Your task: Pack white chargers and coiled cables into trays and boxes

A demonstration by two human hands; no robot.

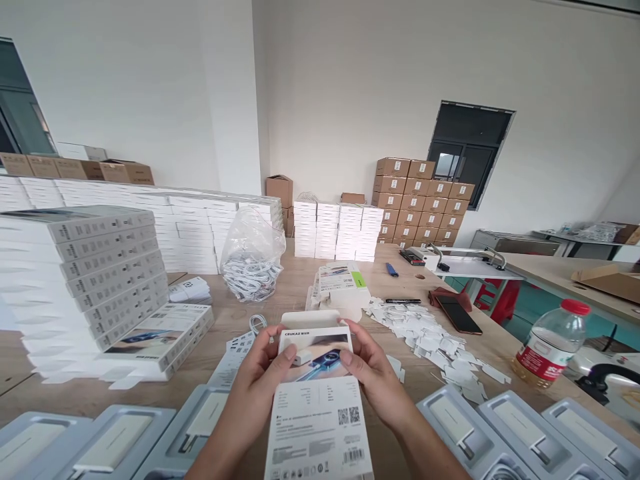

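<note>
Between my two hands is a white printed charger box (320, 407), its back face with text and QR codes turned up and its far end flap raised. My left hand (265, 373) grips the upper left edge, thumb on the printed picture. On the upper right edge my right hand (373, 373) holds it the same way. Grey trays (125, 443) with white chargers lie by my left forearm. More trays (475, 427) with chargers lie on the right; coiled white cable shows in one. Printed leaflets (234, 357) lie left of the box.
A tall stack of boxes (115, 273) stands at left. Behind are a bag of cables (253, 257) and flattened boxes (343, 283). White paper scraps (430, 340), a marker (403, 301), a phone (459, 313) and a bottle (553, 343) lie or stand at right.
</note>
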